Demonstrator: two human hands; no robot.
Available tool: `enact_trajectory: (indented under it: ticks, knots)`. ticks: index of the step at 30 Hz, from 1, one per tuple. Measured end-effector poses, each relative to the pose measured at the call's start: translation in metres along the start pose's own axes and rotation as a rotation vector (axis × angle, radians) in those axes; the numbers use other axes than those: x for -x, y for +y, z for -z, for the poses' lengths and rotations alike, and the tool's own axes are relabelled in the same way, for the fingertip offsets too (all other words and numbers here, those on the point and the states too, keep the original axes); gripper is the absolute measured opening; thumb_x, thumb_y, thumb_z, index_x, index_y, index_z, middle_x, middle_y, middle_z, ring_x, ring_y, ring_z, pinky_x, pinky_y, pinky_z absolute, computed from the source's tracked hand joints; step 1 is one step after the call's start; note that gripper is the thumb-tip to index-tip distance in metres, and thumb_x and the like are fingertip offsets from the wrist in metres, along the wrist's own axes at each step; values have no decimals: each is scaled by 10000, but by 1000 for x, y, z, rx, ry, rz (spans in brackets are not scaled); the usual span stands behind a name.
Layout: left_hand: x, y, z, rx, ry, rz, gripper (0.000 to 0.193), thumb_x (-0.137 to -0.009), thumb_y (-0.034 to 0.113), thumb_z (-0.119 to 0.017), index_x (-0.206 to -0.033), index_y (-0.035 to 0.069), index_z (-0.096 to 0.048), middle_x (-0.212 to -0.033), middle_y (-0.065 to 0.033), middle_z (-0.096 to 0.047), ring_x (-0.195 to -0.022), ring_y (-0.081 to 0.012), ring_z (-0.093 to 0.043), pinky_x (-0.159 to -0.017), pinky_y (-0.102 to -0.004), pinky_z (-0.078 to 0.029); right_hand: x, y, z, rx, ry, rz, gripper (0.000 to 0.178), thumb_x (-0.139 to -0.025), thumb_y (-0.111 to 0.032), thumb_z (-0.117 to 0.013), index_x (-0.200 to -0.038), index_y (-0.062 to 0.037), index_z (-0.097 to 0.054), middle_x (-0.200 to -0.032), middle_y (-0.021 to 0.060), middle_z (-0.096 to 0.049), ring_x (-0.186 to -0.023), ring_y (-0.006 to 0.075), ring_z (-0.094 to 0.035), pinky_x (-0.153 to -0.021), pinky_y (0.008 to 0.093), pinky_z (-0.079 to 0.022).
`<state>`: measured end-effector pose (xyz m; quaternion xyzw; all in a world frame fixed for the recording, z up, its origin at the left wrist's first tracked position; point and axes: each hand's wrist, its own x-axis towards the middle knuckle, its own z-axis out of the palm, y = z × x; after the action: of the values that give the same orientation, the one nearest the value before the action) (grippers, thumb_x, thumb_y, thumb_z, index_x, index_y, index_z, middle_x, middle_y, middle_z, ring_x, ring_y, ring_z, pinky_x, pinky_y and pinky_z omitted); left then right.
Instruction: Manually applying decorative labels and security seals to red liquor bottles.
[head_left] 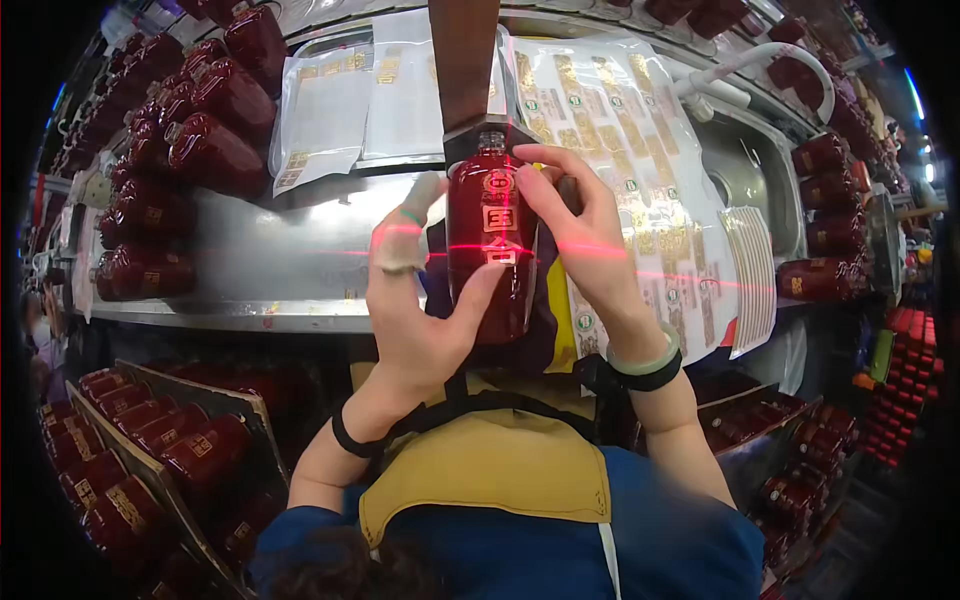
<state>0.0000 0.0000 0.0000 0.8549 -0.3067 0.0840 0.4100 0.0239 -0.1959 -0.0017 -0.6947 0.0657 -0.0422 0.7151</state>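
Observation:
A dark red glass bottle (470, 215) with gold and white markings lies in front of me, its clear threaded neck pointing away. My left hand (412, 320) wraps its left side, with the thumb pressed on the lower front. Pale covers sit on some of that hand's fingers. At the bottle's upper right, my right hand (590, 230) grips the shoulder, thumb and index finger against the glass. Thin red light lines cross the bottle and both hands. What supports the bottle underneath is mostly hidden.
Sheets of gold decals (625, 150) cover the right of the metal bench (290, 260). Pale sheets (405, 90) lie beyond, beside a dark upright post (465, 60). Red bottles (230, 100) crowd the left, with boxed ones (205, 450) below. A sink (745, 160) stands far right.

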Motion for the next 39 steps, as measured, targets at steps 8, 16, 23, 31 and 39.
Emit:
enact_trajectory:
  ticks: [8,16,23,31,39]
  knots:
    - [-13,-3,-16,994,51,592,799,-964,57,-703,-1578,-71,-209,-1523,-199,-432,-1372,-234,-490,-1131,-377,-436,-8,12,-2,56,25,-43,460,-861,-269,-840,-1195,-1,-673,-797,-86,-478,-710,19,-405,-618,189,-342]
    - [-12,-5,-15,1074,38,600,798,-961,24,-688,-1584,-67,-198,-1535,-194,-419,-1379,-230,-482,-1142,-383,-434,-7,8,-2,48,17,-93,451,-862,-270,-843,-1190,-10,-672,-801,-87,-492,-718,17,-416,-628,191,-363]
    - [-9,-11,-18,1079,37,611,802,-959,13,-687,-1587,-64,-194,-1546,-193,-405,-1386,-235,-475,-1151,-385,-426,-6,6,-5,53,39,-99,418,-868,-260,-839,-1171,-19,-680,-811,-83,-497,-717,25,-407,-625,193,-351]
    - [-11,-10,-18,1105,48,598,788,-957,13,-690,-1581,-70,-214,-1537,-187,-417,-1382,-229,-479,-1147,-383,-426,-7,7,-4,64,47,-107,405,-869,-255,-839,-1156,-16,-683,-798,-90,-460,-705,26,-380,-609,197,-326]
    - [-9,-15,-20,1071,46,575,787,-960,26,-693,-1579,-73,-216,-1537,-195,-416,-1380,-234,-480,-1149,-386,-424,-7,4,-5,74,51,-124,407,-869,-252,-840,-1159,-14,-680,-801,-94,-458,-705,17,-372,-605,189,-318]
